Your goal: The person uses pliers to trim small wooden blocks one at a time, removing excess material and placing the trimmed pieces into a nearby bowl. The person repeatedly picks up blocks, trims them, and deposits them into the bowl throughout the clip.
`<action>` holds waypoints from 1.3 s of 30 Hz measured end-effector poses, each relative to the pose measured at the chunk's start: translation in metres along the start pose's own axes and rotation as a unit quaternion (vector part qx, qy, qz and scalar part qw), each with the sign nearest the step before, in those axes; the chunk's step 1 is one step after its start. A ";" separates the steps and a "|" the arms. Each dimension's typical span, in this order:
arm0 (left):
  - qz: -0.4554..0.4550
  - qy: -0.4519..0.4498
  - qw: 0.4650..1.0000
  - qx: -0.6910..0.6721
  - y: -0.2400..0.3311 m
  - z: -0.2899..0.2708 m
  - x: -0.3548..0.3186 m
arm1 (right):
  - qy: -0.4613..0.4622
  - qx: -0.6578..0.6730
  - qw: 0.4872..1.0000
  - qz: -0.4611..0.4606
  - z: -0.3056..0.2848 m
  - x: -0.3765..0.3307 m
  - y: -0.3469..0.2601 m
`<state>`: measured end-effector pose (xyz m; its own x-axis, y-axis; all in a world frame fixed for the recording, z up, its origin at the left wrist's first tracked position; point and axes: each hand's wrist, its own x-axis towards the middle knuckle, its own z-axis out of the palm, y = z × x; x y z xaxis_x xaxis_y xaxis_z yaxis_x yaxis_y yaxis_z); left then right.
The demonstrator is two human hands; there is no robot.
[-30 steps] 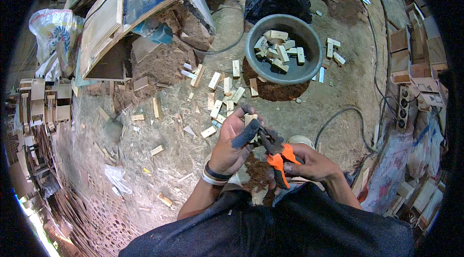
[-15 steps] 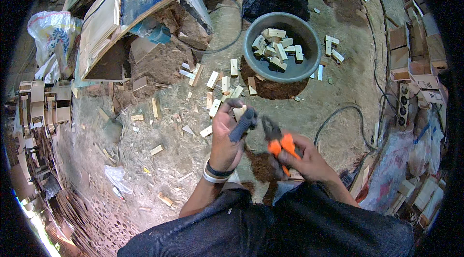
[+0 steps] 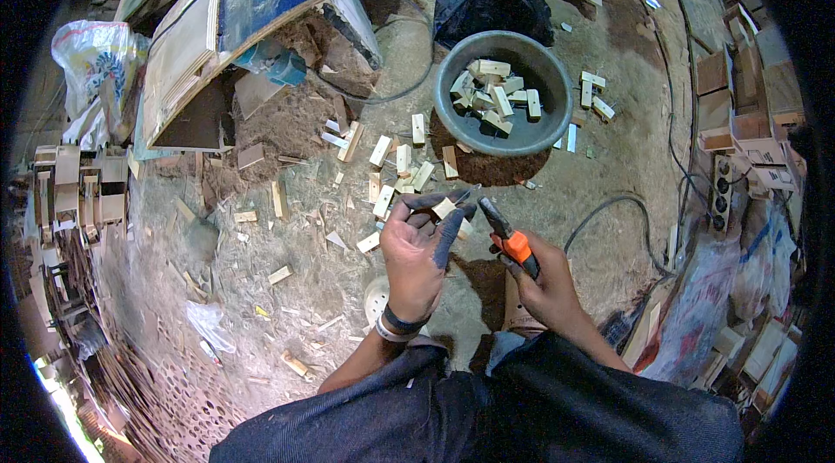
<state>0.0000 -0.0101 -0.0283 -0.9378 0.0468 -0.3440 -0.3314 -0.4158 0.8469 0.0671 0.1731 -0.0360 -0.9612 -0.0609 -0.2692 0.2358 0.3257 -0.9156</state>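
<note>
Left hand [image 3: 417, 254] pinching small wood block [image 3: 446, 208] between fingertips, right hand [image 3: 544, 285] closed round orange-handled pliers [image 3: 506, 232] with nose just right of block, far behind sitting grey basin [image 3: 461, 128] part-filled with wood offcuts [image 3: 491, 97], more offcuts scattered on dirt floor [image 3: 287, 280].

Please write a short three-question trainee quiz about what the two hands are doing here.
1. True or false: the right hand holds orange-handled pliers.
2. What does the left hand pinch? A) small wood block B) cable C) plastic bag
3. Where do most sorted wood pieces lie?

Key
1. True.
2. A: a small wood block sits at the fingertips, just left of the plier tips.
3. In the grey basin; others lie scattered on the dirt floor.
</note>
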 end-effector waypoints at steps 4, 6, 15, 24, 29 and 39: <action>0.001 0.005 0.999 0.035 0.004 -0.002 0.000 | 0.044 -0.010 0.999 -0.006 0.003 0.002 0.002; 0.019 -0.012 0.999 0.035 0.005 0.002 -0.003 | 0.058 -0.016 0.998 -0.015 0.003 0.004 0.003; -0.022 -0.020 0.999 0.034 0.014 0.015 -0.009 | 0.063 0.009 0.998 0.004 0.008 0.006 -0.009; -0.015 -0.010 0.999 0.030 0.010 0.018 -0.014 | 0.083 -0.044 0.995 -0.045 0.013 0.008 -0.010; 0.014 -0.019 0.996 0.084 0.006 0.016 -0.018 | 0.057 0.027 0.998 0.000 0.016 0.013 -0.006; 0.049 -0.009 0.994 0.102 0.007 0.020 -0.016 | 0.065 -0.001 0.998 -0.012 0.007 0.017 -0.003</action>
<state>0.0108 0.0042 -0.0091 -0.9678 0.0318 -0.2499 -0.2505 -0.2263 0.9413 0.0512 0.1647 -0.0401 -0.9771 0.0536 -0.2060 0.2121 0.3281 -0.9205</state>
